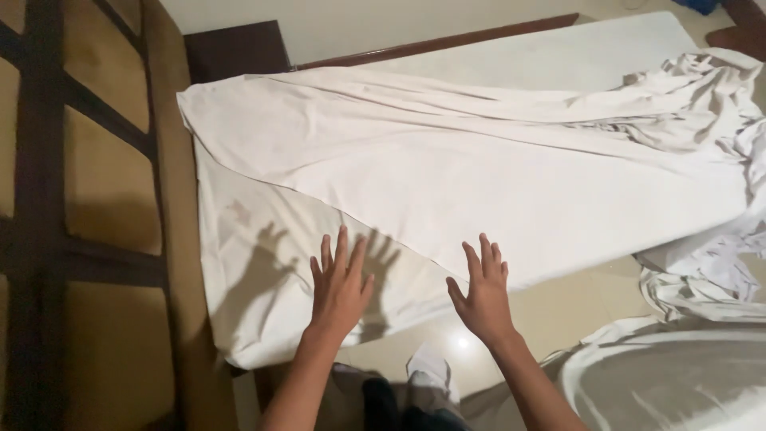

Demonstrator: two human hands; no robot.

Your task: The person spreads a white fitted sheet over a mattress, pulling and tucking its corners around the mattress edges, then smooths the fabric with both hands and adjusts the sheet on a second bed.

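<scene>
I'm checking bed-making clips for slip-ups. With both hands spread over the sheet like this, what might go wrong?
1. The sheet lies skewed, its edge running diagonally across the mattress, so smoothing it now may set it crooked.
2. It is bunched at the far right, and more loose cloth trails on the floor, where it may get dirty or catch a foot.
3. The left hand and right hand are open, gripping nothing; pressing may just push wrinkles along.

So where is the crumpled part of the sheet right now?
The crumpled sheet is bunched at the far right end of the mattress, spilling toward the floor, well away from both hands.
</scene>
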